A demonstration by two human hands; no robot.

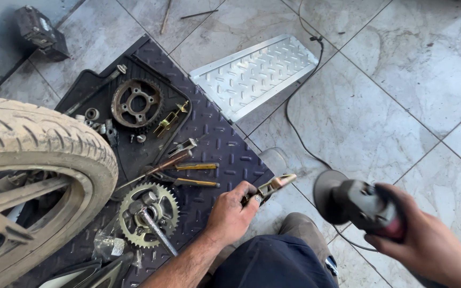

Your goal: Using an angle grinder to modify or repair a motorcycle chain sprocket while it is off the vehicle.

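My left hand (231, 215) grips a small yellowish metal bracket (276, 186) just off the right edge of a dark checker-plate mat (217, 141). My right hand (428, 241) holds an angle grinder (356, 204) above the tiled floor, its black disc guard turned toward the bracket. The grinder is blurred. A cable (297, 114) runs from it across the tiles.
A motorcycle wheel with a dusty tyre (38, 149) fills the left. On the mat lie a rusty sprocket (136, 103) in a black tray, a second sprocket (149, 214), pliers and small parts. A metal tread plate (254, 72) lies beyond. My knee is at the bottom.
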